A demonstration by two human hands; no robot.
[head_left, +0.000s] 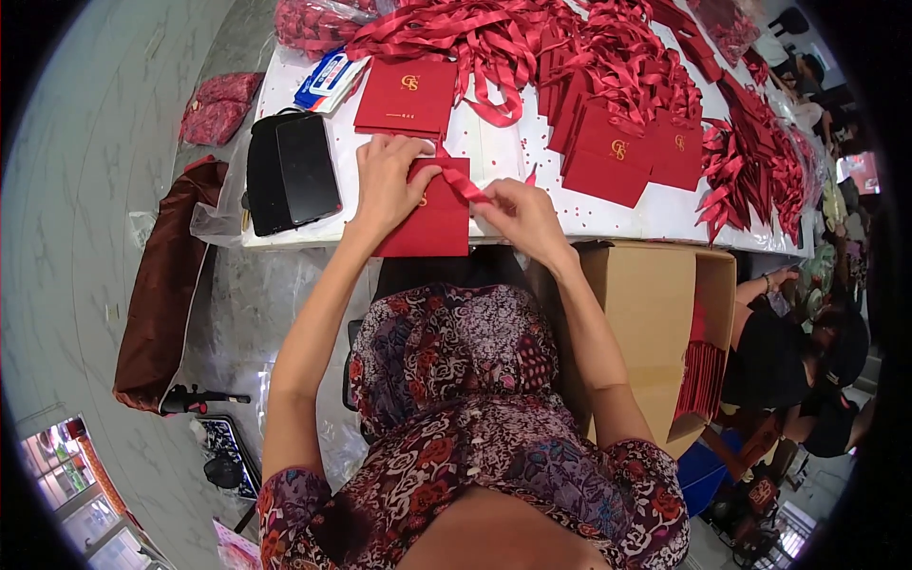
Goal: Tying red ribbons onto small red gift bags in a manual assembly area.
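Observation:
A flat red paper bag [432, 233] with a gold mark lies at the table's front edge, its lower part sticking out over the edge. My left hand [388, 185] grips its upper left part, thumb on the front and fingers curled near the top edge. From the bag's top a shiny red ribbon [460, 182] runs right, into the pinched fingers of my right hand [522, 217]. Part of the ribbon is hidden by those fingers, and one tip stands up behind them. Just beyond my left hand lies a stack of similar red bags [404, 95].
Red bags with ribbons [617, 157] are heaped at the right, loose ribbons [456, 43] at the back. A phone [312, 171] on a black pouch [266, 180] and a blue-white packet [330, 81] lie left. A cardboard box [641, 323] stands below the table; another person [779, 342] sits right.

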